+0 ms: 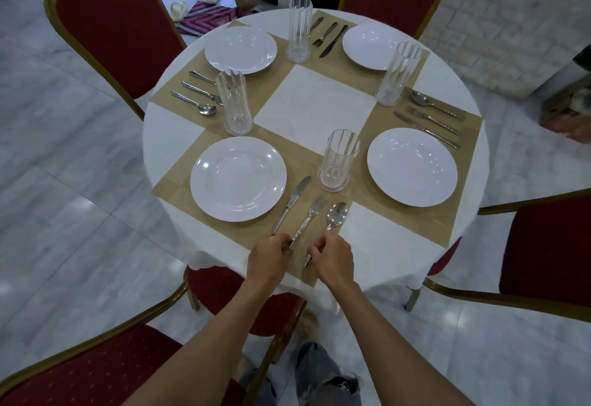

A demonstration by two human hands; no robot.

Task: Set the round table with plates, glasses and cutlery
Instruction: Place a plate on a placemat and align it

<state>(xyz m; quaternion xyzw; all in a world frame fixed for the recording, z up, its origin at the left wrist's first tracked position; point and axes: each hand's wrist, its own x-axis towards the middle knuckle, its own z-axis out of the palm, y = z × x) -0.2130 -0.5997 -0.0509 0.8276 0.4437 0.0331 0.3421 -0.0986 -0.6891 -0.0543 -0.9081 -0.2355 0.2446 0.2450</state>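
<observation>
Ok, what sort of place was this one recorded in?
Likely a banquet hall or restaurant dining room: red padded chairs with gold metal frames surround a round table under a white cloth, four white round plates sit on beige woven placemats, and the floor is pale marble tile.

One round counter [377, 246] carries four white plates [238, 178], four tall ribbed glasses [339, 159] and four tan placemats [179, 175]. The cutlery comes to twelve pieces, three beside each plate. The lower-centre set has one knife [292, 202], one fork [311, 214] and one spoon [335, 215]. Four red chairs [108, 22] stand round it. There are two hands, a left hand [268, 258] and a right hand [332, 258].
</observation>
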